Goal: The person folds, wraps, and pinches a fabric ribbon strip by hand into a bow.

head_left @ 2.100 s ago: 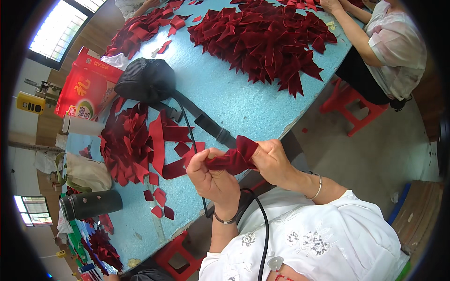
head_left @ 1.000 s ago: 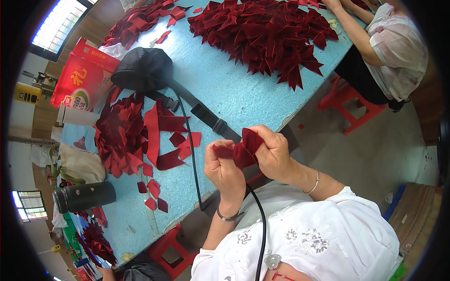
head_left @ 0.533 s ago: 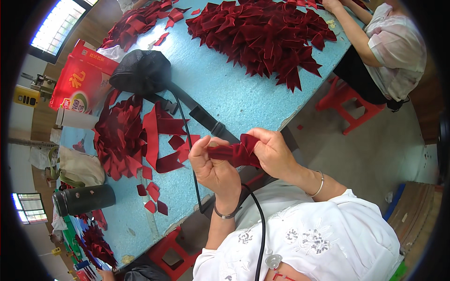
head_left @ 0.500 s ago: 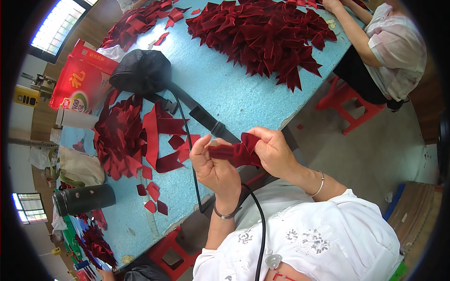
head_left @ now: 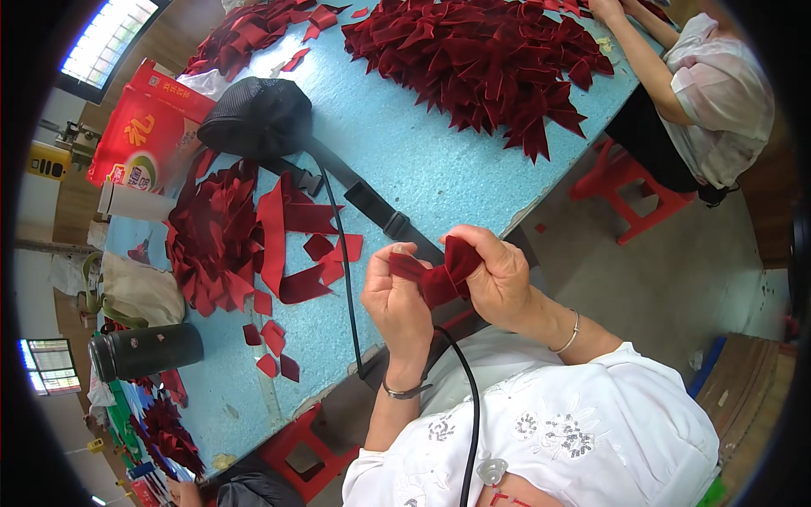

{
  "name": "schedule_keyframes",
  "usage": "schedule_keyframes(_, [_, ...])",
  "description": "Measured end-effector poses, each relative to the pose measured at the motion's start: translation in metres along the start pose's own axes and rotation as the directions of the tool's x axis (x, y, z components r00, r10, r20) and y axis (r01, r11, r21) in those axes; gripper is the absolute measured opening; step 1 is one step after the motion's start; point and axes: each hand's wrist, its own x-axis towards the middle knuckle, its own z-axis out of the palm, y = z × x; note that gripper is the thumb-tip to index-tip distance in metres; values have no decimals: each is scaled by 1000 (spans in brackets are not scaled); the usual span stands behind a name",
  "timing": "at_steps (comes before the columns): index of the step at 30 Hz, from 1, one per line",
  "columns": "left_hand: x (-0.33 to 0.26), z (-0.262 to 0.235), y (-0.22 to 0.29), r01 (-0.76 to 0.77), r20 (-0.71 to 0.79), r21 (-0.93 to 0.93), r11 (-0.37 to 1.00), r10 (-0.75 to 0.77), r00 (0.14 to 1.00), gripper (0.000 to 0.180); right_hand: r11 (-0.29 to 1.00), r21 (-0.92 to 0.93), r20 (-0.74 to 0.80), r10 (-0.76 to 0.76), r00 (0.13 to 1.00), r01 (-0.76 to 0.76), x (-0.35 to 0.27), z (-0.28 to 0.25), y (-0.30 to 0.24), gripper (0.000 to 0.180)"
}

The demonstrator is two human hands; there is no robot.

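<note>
Between my two hands, in front of my chest, is a dark red velvet ribbon bow [head_left: 443, 275]. My left hand [head_left: 397, 296] pinches its left end, thumb and fingers closed on the fabric. On the other side my right hand [head_left: 497, 275] grips the right loop with thumb and curled fingers. Left of my hands, cut red velvet ribbon strips [head_left: 272, 245] lie beside a heap of red ribbon pieces [head_left: 215, 237]. Several small red offcuts [head_left: 273, 338] are scattered nearer to me on the blue table [head_left: 397, 160].
A big pile of dark red bows [head_left: 481, 68] covers the far table. A black mesh bag [head_left: 256, 118] with a strap, a red package [head_left: 148, 127] and a dark bottle [head_left: 148, 351] stand left. At far right, a person [head_left: 718, 93] works beside a red stool [head_left: 629, 190].
My left hand has shifted slightly right, closer to my right hand, and its fingers have curled in more. The bow now shows a fuller right loop and its left end more clearly.
</note>
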Motion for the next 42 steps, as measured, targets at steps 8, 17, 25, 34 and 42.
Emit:
schedule_keyframes(8, [-2,-3,12,298,125,-77,952,-287,950,18,922,-197,102,-319,942,333,6,-12,2,31])
schedule_keyframes(17, [-12,-22,14,730,447,-244,638,-594,669,18,817,-195,185,-512,838,542,9,-21,2,34])
schedule_keyframes(25, [-21,5,24,351,87,-108,930,-342,936,12,994,62,41,83,996,-85,-11,-20,-2,23])
schedule_keyframes(34, [-14,1,3,-185,39,59,981,183,982,12,948,79,58,303,951,-307,-8,-18,-15,20])
schedule_keyframes(42, [-7,1,-3,-424,-7,293,857,445,895,13,881,131,115,442,890,-454,-5,-19,-19,18])
